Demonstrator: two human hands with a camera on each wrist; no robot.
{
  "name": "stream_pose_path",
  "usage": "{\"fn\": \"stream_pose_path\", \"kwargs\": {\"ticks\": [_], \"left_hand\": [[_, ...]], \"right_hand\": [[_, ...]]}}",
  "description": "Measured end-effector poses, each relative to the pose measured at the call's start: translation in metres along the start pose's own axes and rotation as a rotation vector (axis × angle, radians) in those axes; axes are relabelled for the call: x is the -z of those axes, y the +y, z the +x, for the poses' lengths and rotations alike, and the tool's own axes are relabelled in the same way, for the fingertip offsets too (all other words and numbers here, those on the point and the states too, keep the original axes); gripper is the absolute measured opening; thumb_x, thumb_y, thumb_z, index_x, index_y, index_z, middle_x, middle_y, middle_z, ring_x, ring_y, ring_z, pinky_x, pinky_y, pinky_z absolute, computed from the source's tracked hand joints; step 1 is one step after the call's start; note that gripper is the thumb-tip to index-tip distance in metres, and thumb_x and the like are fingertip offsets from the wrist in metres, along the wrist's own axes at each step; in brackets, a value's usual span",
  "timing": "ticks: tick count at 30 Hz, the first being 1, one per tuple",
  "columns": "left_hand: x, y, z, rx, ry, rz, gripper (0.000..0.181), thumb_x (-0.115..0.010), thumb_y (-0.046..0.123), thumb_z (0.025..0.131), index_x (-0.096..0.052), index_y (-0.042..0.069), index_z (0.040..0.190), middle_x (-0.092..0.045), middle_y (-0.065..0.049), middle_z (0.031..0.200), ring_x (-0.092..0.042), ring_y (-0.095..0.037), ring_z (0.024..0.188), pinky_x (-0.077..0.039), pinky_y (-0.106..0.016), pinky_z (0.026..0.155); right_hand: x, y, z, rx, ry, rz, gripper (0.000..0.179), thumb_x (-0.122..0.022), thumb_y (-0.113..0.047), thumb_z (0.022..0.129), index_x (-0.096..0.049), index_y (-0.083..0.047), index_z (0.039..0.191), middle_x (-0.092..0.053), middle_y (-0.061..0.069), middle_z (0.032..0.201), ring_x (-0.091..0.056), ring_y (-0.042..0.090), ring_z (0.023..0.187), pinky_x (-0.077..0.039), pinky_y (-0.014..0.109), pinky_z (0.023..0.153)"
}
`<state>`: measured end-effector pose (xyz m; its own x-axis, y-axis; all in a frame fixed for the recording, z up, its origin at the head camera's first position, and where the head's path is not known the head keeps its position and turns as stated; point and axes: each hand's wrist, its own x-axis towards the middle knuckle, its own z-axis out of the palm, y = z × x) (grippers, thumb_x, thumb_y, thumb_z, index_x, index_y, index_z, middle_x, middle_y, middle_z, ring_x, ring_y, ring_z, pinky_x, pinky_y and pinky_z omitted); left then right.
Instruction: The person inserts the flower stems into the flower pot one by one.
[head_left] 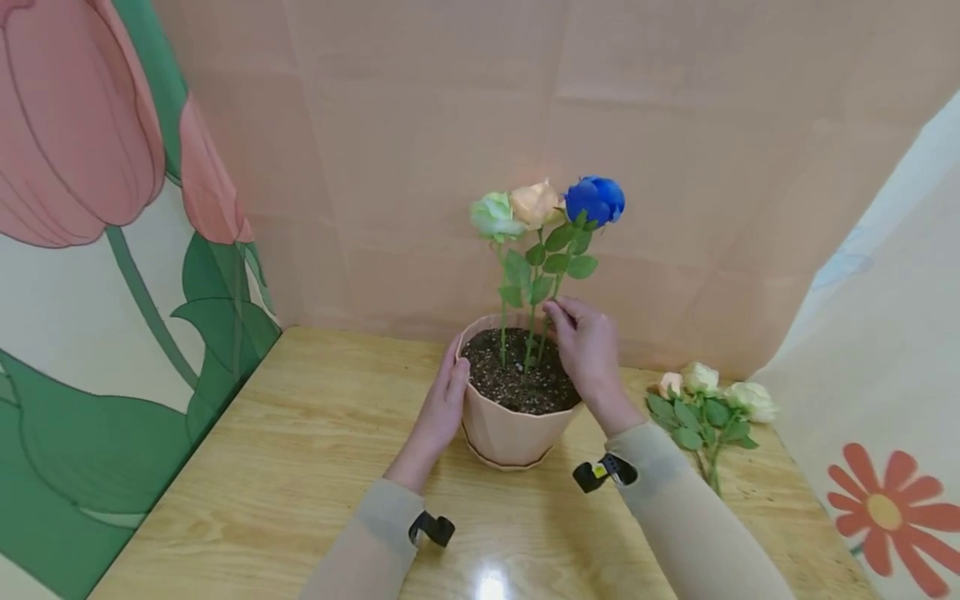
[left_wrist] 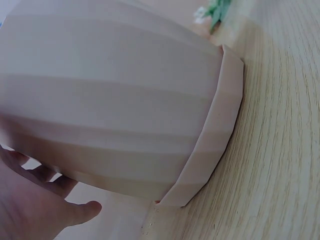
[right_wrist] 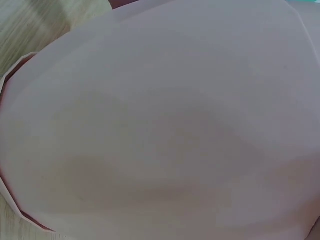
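Evidently, left hand (head_left: 441, 404): it is gripping the flowerpot (head_left: 517, 425) by its left side, fingers curving round the outer wall and thumb lying near the rim, probably bracing it.
Right hand (head_left: 588, 346): its thumb and forefinger are pinching the blue rose (head_left: 595, 200) by the stem, below the leaves, likely for close control.
Blue rose: it is leaning slightly right, its stem reaching down to the soil (head_left: 510, 387); how deep it is sitting, one cannot tell.
Pale green rose (head_left: 495, 217) and peach rose (head_left: 535, 204): both are standing without a hand on them, the soil apparently supporting their stems.
Flowerpot: it is resting in its saucer (left_wrist: 218, 125) on the table (head_left: 337, 483), between both hands.
Loose roses (head_left: 716, 412): they are lying right of the pot, perhaps for easy reach.
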<state>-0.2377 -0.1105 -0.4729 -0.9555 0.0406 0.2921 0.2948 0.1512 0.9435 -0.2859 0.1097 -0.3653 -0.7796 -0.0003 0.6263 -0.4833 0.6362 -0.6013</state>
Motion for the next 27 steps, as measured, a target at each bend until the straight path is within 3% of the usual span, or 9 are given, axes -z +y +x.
{"fn": "stream_pose_path", "kwargs": {"ticks": [8,15,22,27], "left_hand": [[0.0,-0.003,-0.002,0.009,0.01,0.001,0.061,-0.032,0.048,0.121,-0.022,0.032,0.178,-0.029,-0.009,0.18,-0.03,-0.039,0.162,-0.023,-0.065,0.13],[0.0,0.001,-0.004,0.008,0.015,0.01,0.06,-0.034,0.047,0.121,-0.024,0.032,0.178,-0.03,-0.008,0.18,-0.031,-0.038,0.162,-0.024,-0.064,0.13],[0.0,0.003,-0.005,0.001,0.023,0.031,0.062,-0.034,0.048,0.12,-0.024,0.027,0.178,-0.03,-0.01,0.18,-0.03,-0.039,0.163,-0.024,-0.064,0.13],[-0.002,0.005,-0.007,-0.013,0.031,0.031,0.061,-0.036,0.044,0.121,-0.025,0.027,0.178,-0.03,-0.008,0.18,-0.029,-0.034,0.163,-0.025,-0.06,0.131]], "right_hand": [[0.0,0.003,-0.005,-0.03,0.001,-0.021,0.025,-0.071,-0.029,0.111,-0.086,-0.008,0.107,-0.083,0.007,0.094,-0.079,0.023,0.076,-0.059,0.034,0.071],[0.004,0.002,-0.008,-0.079,0.008,0.015,0.022,-0.076,-0.026,0.108,-0.087,-0.006,0.11,-0.084,0.009,0.098,-0.08,0.024,0.082,-0.058,0.028,0.072],[0.007,0.006,-0.012,-0.125,-0.03,0.05,0.024,-0.076,-0.027,0.108,-0.086,-0.007,0.118,-0.084,0.01,0.109,-0.081,0.026,0.094,-0.064,0.044,0.085],[0.012,0.013,-0.014,-0.136,-0.036,0.046,0.026,-0.076,-0.029,0.108,-0.085,-0.008,0.119,-0.083,0.01,0.113,-0.079,0.027,0.1,-0.062,0.046,0.087]]}}
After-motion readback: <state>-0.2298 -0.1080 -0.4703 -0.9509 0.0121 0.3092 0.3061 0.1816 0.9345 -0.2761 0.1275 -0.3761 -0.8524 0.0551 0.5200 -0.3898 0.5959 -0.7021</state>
